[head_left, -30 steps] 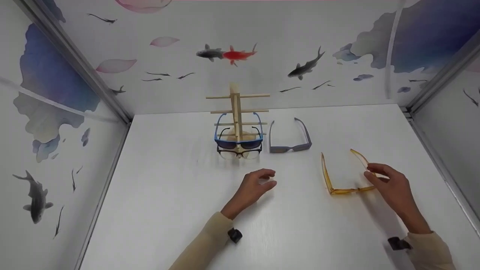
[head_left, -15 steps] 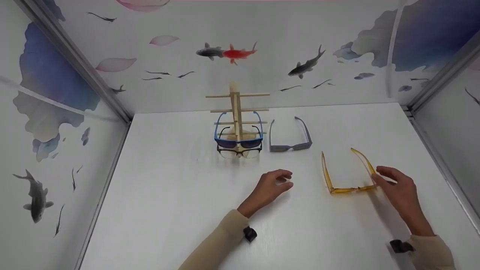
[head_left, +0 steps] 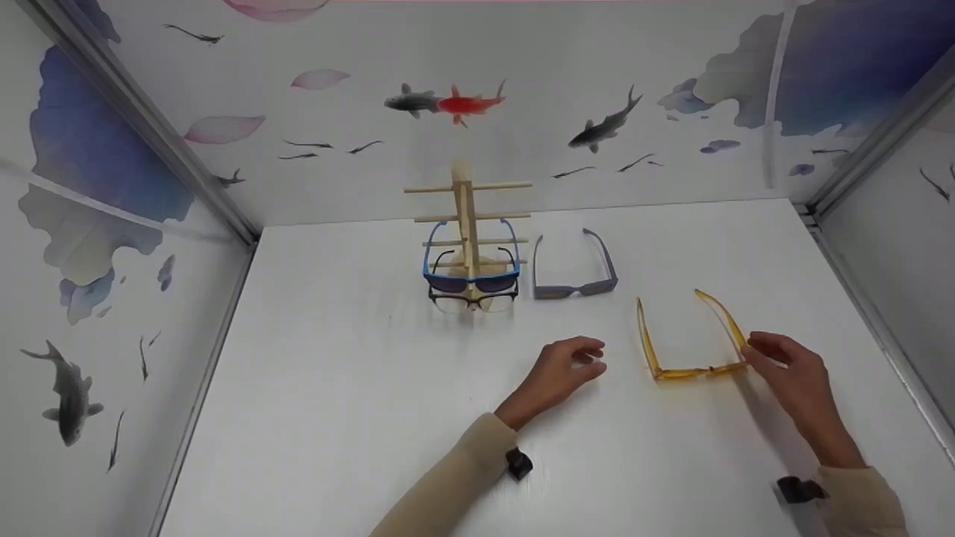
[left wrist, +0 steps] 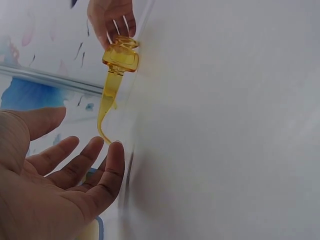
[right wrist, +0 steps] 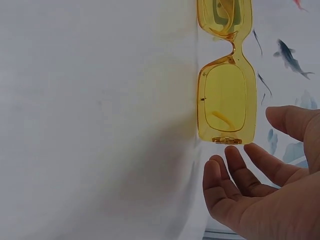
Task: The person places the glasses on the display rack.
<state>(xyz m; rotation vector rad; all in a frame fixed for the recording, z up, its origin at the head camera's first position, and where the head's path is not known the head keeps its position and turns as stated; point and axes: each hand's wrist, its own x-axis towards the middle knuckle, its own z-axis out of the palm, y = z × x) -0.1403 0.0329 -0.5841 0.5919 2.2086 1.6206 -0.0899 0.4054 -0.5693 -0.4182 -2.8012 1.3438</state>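
Observation:
Yellow translucent glasses (head_left: 683, 374) rest on the white table with both temples unfolded toward the back. My right hand (head_left: 794, 380) is beside their right hinge corner. In the right wrist view its thumb and fingers (right wrist: 240, 172) are spread apart, close below the yellow frame (right wrist: 251, 100), pinching nothing. My left hand (head_left: 552, 377) hovers left of the glasses, holding nothing. Its fingers are loosely bent in the left wrist view, where the tip of a yellow temple (left wrist: 104, 112) overlaps the fingertips.
A wooden display stand (head_left: 464, 201) with crossbars stands at the back centre, bearing blue sunglasses (head_left: 471, 279) above black-rimmed glasses (head_left: 473, 300). Grey sunglasses (head_left: 574, 291) lie right of the stand. Printed walls enclose the table (head_left: 336, 410) at the back and sides.
My left hand has moved right, nearer the yellow glasses. My right hand has slid slightly right, from over the right temple to the hinge corner. The glasses stay in place.

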